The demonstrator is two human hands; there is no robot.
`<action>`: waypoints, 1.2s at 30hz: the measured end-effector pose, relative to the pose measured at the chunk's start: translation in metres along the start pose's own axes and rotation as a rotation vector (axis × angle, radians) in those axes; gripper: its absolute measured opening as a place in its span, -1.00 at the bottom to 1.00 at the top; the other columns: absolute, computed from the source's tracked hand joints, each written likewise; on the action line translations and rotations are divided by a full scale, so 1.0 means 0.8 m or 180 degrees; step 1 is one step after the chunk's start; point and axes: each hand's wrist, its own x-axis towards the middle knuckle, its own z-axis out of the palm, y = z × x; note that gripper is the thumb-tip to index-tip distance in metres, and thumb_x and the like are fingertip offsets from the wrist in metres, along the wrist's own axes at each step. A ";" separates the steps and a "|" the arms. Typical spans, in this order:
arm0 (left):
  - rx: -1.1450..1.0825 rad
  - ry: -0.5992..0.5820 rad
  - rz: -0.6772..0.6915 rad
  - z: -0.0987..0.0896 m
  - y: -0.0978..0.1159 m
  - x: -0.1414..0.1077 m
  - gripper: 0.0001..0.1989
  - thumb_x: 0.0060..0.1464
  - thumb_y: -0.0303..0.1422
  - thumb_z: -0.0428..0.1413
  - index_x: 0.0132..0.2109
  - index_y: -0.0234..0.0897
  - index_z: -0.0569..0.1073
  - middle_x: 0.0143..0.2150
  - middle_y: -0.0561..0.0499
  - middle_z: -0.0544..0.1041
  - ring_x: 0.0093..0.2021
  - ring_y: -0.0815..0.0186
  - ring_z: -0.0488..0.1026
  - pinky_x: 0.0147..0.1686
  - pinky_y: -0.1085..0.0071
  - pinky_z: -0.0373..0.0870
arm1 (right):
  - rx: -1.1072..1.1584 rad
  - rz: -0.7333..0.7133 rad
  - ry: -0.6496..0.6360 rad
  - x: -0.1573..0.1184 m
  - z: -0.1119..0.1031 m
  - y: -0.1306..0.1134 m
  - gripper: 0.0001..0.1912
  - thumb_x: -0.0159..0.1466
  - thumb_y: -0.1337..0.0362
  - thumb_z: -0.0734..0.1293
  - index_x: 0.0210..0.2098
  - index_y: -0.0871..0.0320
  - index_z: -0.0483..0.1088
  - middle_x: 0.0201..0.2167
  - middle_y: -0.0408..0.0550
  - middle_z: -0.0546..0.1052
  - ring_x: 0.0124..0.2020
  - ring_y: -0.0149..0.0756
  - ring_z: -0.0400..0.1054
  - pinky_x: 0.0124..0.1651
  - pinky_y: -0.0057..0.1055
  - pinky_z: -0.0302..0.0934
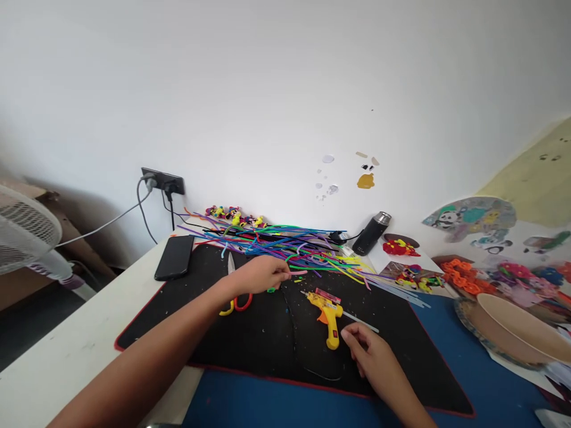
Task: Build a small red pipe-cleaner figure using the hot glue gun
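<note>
My left hand (266, 274) is closed, its fingers pinching a short pink pipe cleaner (298, 273) at the front of the pipe cleaner heap (276, 244). Partly beneath my left wrist lie scissors (243, 304) with red and yellow handles. A yellow glue gun (331, 318) rests on the black mat (250, 345), with a clear glue stick (362, 321) at its back end. Just right of its handle is my right hand (371, 358), thumb and forefinger brought together; whether something small is between them cannot be made out.
A black phone (174, 257) lies at the left. Against the wall lean a dark flask (372, 233) and small colourful figures (234, 216). Orange pieces (461, 274) and a wide bowl (526, 324) stand at the right. A fan (27, 229) is far left, near a wall socket (163, 180) with cables.
</note>
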 end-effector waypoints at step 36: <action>0.1702 -0.0183 -0.0528 -0.051 -0.103 0.023 -0.66 0.27 -0.12 0.09 -0.04 -0.17 0.67 -0.07 -0.13 0.73 -0.11 0.02 0.64 -0.14 0.25 0.50 | -0.1224 -0.0565 0.1171 -0.019 0.059 -0.009 -0.48 0.46 -0.21 0.16 -0.17 0.04 0.53 -0.43 -0.08 0.57 -0.53 -0.23 0.48 -0.49 -0.40 0.19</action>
